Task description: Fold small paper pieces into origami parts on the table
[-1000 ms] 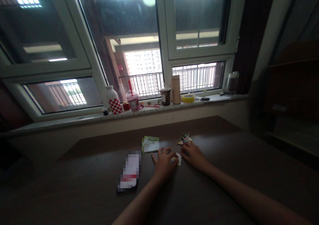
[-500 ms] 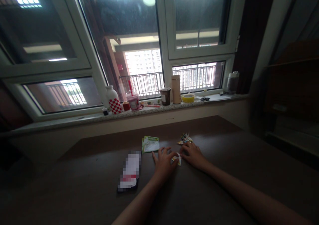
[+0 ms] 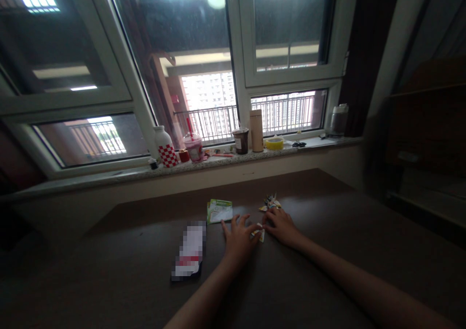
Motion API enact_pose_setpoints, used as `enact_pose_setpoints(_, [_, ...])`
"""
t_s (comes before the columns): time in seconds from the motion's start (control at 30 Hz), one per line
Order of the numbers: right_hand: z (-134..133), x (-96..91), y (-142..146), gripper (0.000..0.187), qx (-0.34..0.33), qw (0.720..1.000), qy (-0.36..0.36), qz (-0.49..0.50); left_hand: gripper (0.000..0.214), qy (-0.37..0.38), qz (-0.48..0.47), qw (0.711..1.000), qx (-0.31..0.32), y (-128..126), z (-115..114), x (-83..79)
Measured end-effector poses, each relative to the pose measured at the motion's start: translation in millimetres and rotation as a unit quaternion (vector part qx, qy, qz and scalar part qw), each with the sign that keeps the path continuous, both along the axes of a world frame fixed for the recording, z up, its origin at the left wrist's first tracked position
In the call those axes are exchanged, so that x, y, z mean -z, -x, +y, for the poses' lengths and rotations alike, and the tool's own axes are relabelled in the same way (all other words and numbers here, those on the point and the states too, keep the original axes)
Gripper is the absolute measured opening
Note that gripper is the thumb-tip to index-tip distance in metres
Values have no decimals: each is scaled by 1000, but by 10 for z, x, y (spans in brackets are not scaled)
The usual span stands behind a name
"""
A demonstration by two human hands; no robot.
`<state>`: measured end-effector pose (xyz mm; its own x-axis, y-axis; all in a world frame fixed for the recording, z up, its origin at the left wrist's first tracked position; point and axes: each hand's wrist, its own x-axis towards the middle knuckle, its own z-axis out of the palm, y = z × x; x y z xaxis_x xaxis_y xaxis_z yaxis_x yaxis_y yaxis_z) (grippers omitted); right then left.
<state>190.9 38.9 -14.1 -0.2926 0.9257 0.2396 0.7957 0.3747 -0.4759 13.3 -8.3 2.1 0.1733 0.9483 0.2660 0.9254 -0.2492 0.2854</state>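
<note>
- L hand lies palm down on the dark table, fingers spread wide, thumb against a small folded paper piece
- R hand sits just beside it, palm down, fingers close together w/ tips on the same paper; we can't tell if they pinch it
- the paper piece lies on the table btwn the 2 hands, touching both
- just beyond the R hand we see a multicolour paper figure, near the fingers
- a green & white packet lies just beyond the L hand; a blurred flat item lies left of it
- on the window sill well behind: red-check bottle, pink cup, dark cup, tan flask, yellow roll
</note>
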Motion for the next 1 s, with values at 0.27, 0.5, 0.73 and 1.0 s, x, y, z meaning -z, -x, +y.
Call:
enact_pose_setpoints(0.27, [16,18,-3,17,-2,1000,-5,4,18,-12,1,1000,-10,5,12,-34])
enact_pose_setpoints(0.5, [4,25,-7,15,-6,1000,-5,0,15,-26,-13,1000,-13,47,10,3])
enact_pose_setpoints(0.73, [-52,3,-20,17,-17,1000,-20,-15,17,-19,-6,1000,-14,49,-3,-2])
enact_pose_setpoints(1.0, [-86,-19,-7,21,-20,999,-28,-24,16,-15,-15,1000,-20,36,1,1])
